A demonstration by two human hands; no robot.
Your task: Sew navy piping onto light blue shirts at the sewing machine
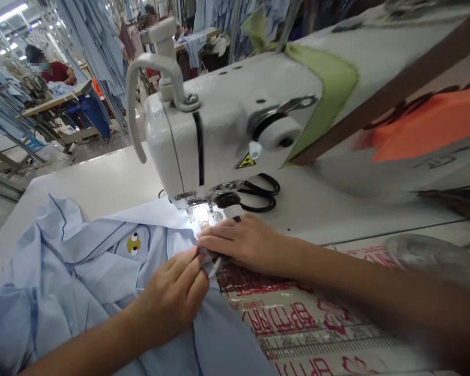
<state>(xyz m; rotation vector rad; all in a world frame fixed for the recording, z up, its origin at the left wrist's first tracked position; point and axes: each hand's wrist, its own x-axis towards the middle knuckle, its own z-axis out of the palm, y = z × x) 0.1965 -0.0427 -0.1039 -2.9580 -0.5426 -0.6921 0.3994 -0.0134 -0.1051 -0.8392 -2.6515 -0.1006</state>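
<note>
A light blue garment (82, 271) with dark piping and a small yellow frog patch (133, 244) lies bunched on the sewing table. My left hand (176, 292) pinches a fold of its edge, fingers closed. My right hand (243, 243) lies flat on the fabric edge just in front of the lit presser foot (201, 211) of a white sewing machine (227, 120), fingers stretched toward my left fingertips.
Black scissors (260, 194) lie under the machine arm. A printed sheet with red lettering (297, 313) covers the table at right. An orange cloth (426, 125) sits at far right. Other people work at tables in the back left, among hanging blue garments.
</note>
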